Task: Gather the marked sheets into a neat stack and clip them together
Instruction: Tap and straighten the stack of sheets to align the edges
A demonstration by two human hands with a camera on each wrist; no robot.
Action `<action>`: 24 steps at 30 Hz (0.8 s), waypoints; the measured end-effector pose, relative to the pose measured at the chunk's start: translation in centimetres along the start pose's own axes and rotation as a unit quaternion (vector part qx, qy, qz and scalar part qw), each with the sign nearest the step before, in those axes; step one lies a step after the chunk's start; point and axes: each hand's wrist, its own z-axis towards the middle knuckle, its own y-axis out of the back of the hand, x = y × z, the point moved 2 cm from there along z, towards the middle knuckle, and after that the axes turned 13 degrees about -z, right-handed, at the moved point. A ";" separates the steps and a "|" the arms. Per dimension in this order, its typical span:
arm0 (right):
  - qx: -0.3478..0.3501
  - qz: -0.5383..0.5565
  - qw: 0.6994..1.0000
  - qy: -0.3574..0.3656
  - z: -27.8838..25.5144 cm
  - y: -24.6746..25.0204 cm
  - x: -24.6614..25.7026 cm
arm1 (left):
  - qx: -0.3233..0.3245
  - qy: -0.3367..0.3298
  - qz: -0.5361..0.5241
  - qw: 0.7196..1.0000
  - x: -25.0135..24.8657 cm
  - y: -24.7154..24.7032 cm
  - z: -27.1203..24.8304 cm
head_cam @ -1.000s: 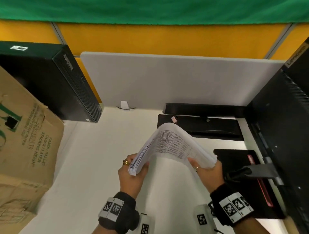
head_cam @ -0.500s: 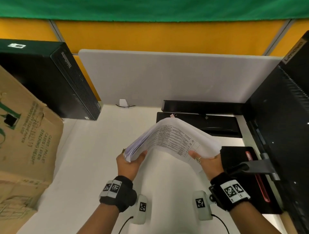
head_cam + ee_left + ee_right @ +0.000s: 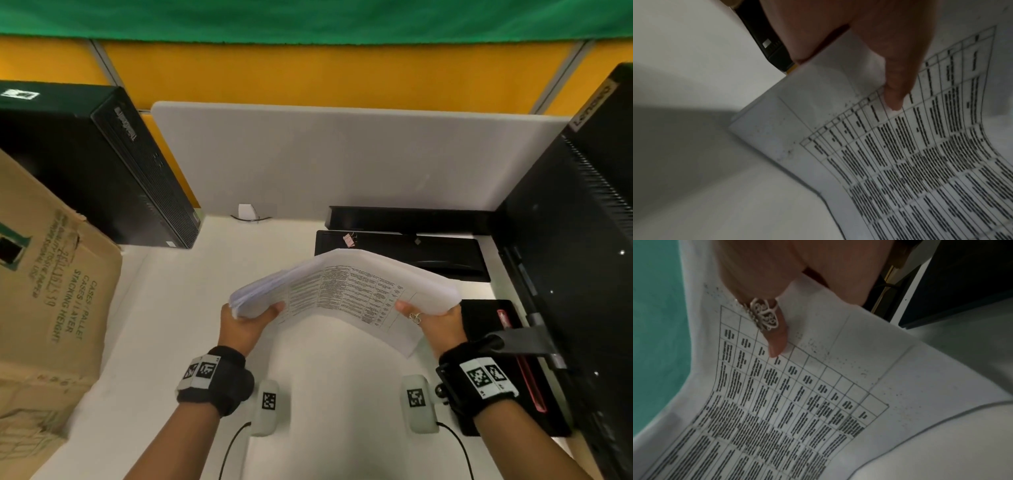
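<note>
While sheets (image 3: 346,291) arch above the desk (image 3: 164,342) | left hand (image 3: 245,327), right hand (image 3: 436,325) each pinch one end | step: squaring the stack | next, likely: fetch pink clip (image 3: 349,239) beyond.

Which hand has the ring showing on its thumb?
The right hand: a silver filigree ring sits on its thumb, pressed onto the sheets. The left hand's visible thumb is bare.

I'm at an office cubicle: a grey divider panel (image 3: 342,157) stands at 12 o'clock with yellow partition walls (image 3: 308,73) behind it. Black desktop computer towers (image 3: 102,164) flank my white surface (image 3: 178,308), and a cardboard paper carton (image 3: 44,291) sits at 9 o'clock.
</note>
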 end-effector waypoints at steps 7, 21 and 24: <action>0.082 -0.045 0.995 -0.043 0.9 -0.1 -0.8 | 0.065 0.076 0.015 0.995 0.6 2.1 1.3; 0.073 -0.043 0.996 -0.022 0.7 -0.3 -0.6 | 0.052 0.089 0.013 0.995 0.7 2.2 1.7; 0.079 -0.049 0.996 0.007 0.7 -0.1 0.1 | 0.046 0.085 0.008 0.995 0.2 2.5 1.9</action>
